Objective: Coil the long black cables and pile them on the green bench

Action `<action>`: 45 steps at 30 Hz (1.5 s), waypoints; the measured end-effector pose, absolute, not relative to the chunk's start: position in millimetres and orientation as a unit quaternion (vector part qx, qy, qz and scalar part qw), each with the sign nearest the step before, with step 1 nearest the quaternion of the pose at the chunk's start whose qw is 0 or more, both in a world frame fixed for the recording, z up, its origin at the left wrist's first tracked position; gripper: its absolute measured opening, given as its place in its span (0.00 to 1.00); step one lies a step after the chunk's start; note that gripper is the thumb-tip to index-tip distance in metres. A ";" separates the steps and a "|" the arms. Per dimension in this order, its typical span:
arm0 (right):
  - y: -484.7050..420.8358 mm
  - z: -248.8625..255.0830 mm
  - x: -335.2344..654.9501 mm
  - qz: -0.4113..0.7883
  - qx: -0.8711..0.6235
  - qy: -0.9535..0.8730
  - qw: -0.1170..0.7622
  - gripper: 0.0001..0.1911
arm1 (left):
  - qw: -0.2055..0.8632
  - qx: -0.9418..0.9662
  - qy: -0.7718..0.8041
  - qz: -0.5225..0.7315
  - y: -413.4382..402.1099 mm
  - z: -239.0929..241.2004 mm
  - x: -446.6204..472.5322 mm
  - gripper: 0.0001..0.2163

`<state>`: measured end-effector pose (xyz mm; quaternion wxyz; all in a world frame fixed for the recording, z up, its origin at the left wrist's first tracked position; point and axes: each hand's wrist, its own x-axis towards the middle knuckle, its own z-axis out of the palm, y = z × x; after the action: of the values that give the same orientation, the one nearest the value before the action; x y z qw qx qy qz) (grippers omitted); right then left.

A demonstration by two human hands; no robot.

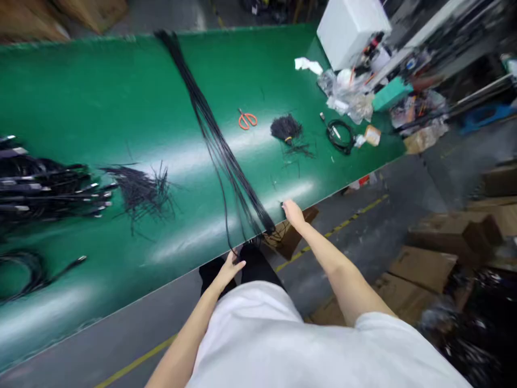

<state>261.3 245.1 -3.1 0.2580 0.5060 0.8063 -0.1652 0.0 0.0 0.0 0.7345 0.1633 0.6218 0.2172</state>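
Note:
A long bundle of thin black cables point(214, 129) runs slantwise across the green table, from its far edge to the near one. One cable point(224, 207) strays from the bundle's left side and comes down to my left hand point(229, 270), whose fingers are closed on it just off the table edge. To the right of the bundle's near end, my right hand point(294, 213) is closed in a pinch at the edge. A small dark tip shows at its fingertips, too small to make out.
Orange-handled scissors point(247, 119), a tied bunch of black ties point(286, 128) and a coiled cable point(340, 136) lie on the green table point(100, 108). Leftward are loose black ties point(139, 188) and piled cables point(44, 186). A white box point(351, 32) stands far right; cartons point(424, 269) sit on the floor.

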 end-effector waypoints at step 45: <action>533.9 -84.9 267.2 -0.169 0.630 0.747 -0.130 0.36 | 0.687 0.101 0.679 0.241 98.9 -57.6 94.3 0.21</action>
<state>267.2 533.9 -84.9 -0.1302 0.6303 0.7465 -0.1687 94.3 98.9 -57.6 0.6866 0.1008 0.6786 0.2405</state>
